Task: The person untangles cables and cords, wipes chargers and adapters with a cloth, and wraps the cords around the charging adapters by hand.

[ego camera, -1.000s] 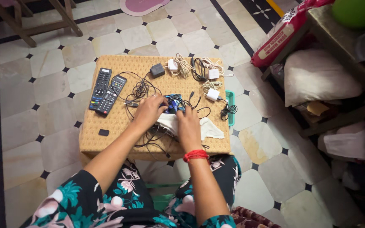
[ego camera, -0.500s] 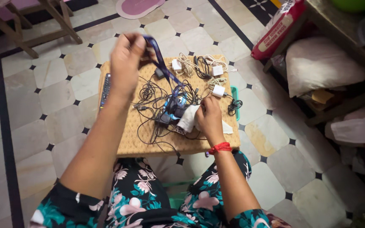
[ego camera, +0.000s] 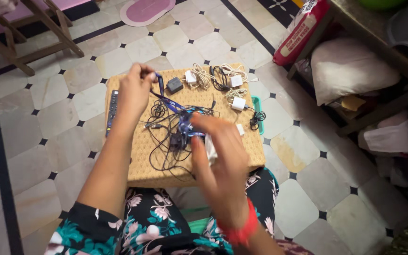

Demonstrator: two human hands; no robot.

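Left hand (ego camera: pixel 135 92) pinches a blue strap (ego camera: pixel 166 98) running down into the tangled black cables (ego camera: pixel 168 137) on the surface (ego camera: pixel 242 156); blurry right hand (ego camera: pixel 220 158) clutches a white cloth (ego camera: pixel 210 147).

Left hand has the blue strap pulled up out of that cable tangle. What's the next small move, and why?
Probably pin the tangle of black cables down with the right hand while the left hand draws the blue strap clear. The strap's far end runs into the tangle on the woven stool, and the right hand, holding a white cloth, hovers blurred just above it.
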